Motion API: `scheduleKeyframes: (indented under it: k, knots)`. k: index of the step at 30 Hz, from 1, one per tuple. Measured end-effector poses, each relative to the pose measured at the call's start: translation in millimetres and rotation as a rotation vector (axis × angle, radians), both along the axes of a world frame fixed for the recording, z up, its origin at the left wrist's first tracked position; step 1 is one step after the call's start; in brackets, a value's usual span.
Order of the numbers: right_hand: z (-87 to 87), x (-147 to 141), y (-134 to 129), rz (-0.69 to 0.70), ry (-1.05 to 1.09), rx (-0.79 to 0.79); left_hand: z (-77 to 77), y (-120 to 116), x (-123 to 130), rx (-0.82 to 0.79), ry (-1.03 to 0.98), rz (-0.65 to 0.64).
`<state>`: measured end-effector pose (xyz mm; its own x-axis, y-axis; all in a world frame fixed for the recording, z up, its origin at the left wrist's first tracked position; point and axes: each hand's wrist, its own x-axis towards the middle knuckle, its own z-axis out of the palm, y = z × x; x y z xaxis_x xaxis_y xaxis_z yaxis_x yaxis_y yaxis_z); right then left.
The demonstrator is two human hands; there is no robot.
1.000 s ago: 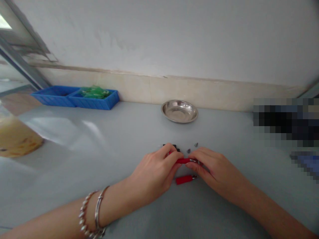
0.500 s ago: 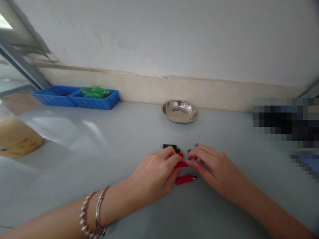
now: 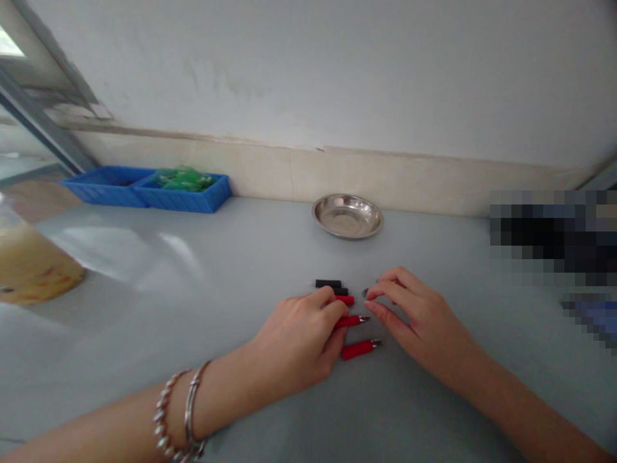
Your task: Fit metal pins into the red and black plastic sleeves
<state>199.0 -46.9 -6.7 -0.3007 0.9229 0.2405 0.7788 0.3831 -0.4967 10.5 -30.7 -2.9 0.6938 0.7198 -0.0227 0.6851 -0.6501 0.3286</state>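
Observation:
My left hand [image 3: 313, 334] is closed around a red-sleeved clip [image 3: 348, 321], whose shiny metal tip sticks out to the right. It looks like an alligator clip. Just right of that tip is my right hand [image 3: 409, 312], with thumb and index finger slightly apart and nothing visible between them. A small metal piece [image 3: 365, 292] lies at its index fingertip; whether they touch I cannot tell. Below the left hand lies another red-sleeved clip [image 3: 357, 350] with a metal tip. Beyond the left fingers are a red sleeve [image 3: 345, 299] and black sleeves [image 3: 328, 283], partly covered.
A round steel dish [image 3: 348, 218] stands by the wall. Two blue trays [image 3: 180, 200] are at the back left, one with green plastic bags [image 3: 183, 179]. A clear bag of yellowish contents [image 3: 38, 267] sits at the left edge. Blurred dark items [image 3: 540, 231] are at right.
My right hand has come off the red clip and shifted slightly up and right, baring its metal tip. My left hand still grips the clip, which has tilted slightly.

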Motion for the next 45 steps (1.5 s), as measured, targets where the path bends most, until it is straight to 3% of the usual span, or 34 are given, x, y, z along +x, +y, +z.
scheduleKeyframes:
  k: [8, 24, 45]
  knots:
    - [-6.9, 1.6, 0.6, -0.097, -0.066, 0.017, 7.6, -0.6, 1.4, -0.016, -0.017, -0.003]
    - [-11.0, 4.0, 4.1, -0.046, -0.075, -0.046, 11.3, -0.1, 1.5, 0.003, 0.006, -0.139]
    - [-11.6, 5.7, 8.2, -0.024, -0.082, -0.055, 14.0, -2.0, 3.4, 0.011, 0.014, -0.117]
